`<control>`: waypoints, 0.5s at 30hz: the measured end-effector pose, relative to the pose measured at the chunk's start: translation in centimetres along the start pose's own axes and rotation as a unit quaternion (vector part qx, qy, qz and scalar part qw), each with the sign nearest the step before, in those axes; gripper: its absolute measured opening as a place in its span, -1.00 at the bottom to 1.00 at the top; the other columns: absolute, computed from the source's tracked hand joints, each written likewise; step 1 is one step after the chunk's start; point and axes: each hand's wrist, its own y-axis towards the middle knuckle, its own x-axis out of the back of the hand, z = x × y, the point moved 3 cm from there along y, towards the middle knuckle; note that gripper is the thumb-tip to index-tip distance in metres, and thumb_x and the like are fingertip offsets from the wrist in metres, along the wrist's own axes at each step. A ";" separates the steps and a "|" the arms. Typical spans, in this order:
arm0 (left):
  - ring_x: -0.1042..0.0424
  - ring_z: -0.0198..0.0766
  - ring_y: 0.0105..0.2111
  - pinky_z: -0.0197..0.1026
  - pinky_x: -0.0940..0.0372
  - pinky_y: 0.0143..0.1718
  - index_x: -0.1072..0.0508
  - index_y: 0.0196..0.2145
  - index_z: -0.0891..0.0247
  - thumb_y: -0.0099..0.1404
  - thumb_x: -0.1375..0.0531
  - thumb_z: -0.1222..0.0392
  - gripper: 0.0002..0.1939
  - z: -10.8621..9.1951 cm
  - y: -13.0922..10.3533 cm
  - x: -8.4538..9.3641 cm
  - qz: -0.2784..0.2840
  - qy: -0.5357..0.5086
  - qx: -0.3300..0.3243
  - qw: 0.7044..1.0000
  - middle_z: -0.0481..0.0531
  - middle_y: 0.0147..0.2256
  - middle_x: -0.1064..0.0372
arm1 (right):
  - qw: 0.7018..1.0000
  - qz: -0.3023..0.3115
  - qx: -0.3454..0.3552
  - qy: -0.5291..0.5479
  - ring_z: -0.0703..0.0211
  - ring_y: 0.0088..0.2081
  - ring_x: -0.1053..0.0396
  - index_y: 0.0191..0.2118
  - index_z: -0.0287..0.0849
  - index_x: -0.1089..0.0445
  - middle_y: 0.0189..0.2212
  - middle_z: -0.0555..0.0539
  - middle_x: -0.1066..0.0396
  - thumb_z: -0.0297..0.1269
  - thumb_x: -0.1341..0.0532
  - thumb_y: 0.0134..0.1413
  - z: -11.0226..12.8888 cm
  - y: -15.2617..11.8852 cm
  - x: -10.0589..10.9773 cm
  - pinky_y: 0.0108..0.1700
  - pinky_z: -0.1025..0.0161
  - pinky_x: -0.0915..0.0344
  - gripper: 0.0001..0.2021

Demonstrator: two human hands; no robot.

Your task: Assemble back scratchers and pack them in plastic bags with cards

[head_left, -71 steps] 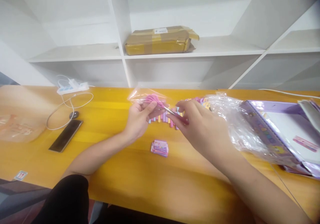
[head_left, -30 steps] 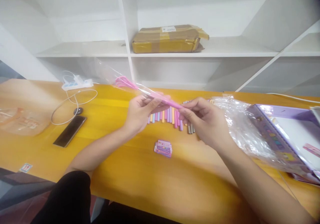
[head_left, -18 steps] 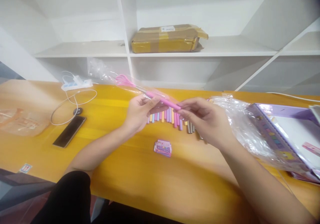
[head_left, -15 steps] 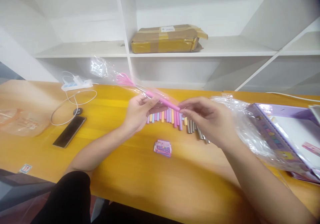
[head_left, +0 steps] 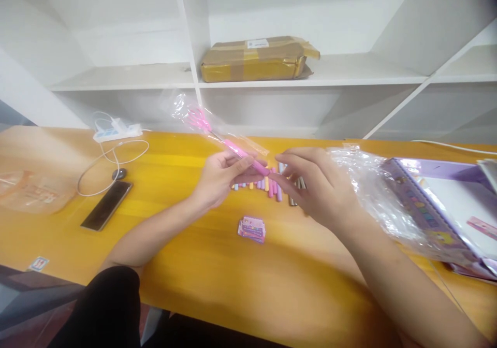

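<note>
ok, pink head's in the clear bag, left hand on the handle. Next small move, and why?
Probably nudge the pink handle gently further into the clear bag with the right hand: the pink head lies inside, the left hand steadies the handle, and the right fingers are at its lower end. Can't tell if that end is covered.

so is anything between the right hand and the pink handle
Nothing visible: the right hand is at the near end of the pink handle, contact unclear. The clear bag surrounds the far pink head.
</note>
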 end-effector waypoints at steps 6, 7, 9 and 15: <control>-0.69 -0.05 -0.18 0.00 -0.59 -0.01 -0.60 -0.08 0.39 0.25 -0.48 -0.04 -0.54 0.2 -0.1 0.1 0.007 0.016 0.038 0.999 0.26 -0.11 -0.66 | 0.998 -0.016 0.036 -0.055 0.12 -0.20 -0.56 0.31 -0.11 -0.27 -0.01 -0.20 -0.52 -0.27 -0.31 0.35 0.1 0.1 -0.4 -0.34 0.25 -0.48 -0.52; -0.69 -0.06 -0.20 -0.01 -0.59 -0.02 -0.60 -0.09 0.39 0.25 -0.48 -0.04 -0.54 0.2 -0.1 0.2 0.009 0.018 0.040 0.999 0.26 -0.12 -0.66 | 0.997 -0.015 0.039 -0.058 0.12 -0.18 -0.56 0.32 -0.10 -0.25 0.00 -0.20 -0.52 -0.27 -0.31 0.35 0.1 0.1 -0.5 -0.35 0.25 -0.48 -0.50; -0.69 -0.07 -0.20 -0.01 -0.59 -0.01 -0.60 -0.11 0.38 0.25 -0.47 -0.04 -0.56 0.2 -0.1 0.2 0.023 0.025 0.041 0.999 0.24 -0.13 -0.66 | 0.997 -0.012 0.042 -0.060 0.09 -0.16 -0.56 0.34 -0.09 -0.24 0.02 -0.21 -0.51 -0.29 -0.31 0.34 0.1 0.1 -0.5 -0.33 0.24 -0.49 -0.48; -0.68 -0.08 -0.17 0.02 -0.58 0.00 -0.59 -0.08 0.36 0.32 -0.42 -0.04 -0.60 0.6 -0.1 0.0 0.094 0.042 0.045 0.994 0.21 -0.16 -0.66 | 0.999 -0.003 0.037 -0.005 0.06 -0.06 -0.55 0.30 -0.09 -0.28 0.06 -0.22 -0.48 -0.40 -0.29 0.33 0.2 0.3 -0.5 -0.26 0.21 -0.53 -0.52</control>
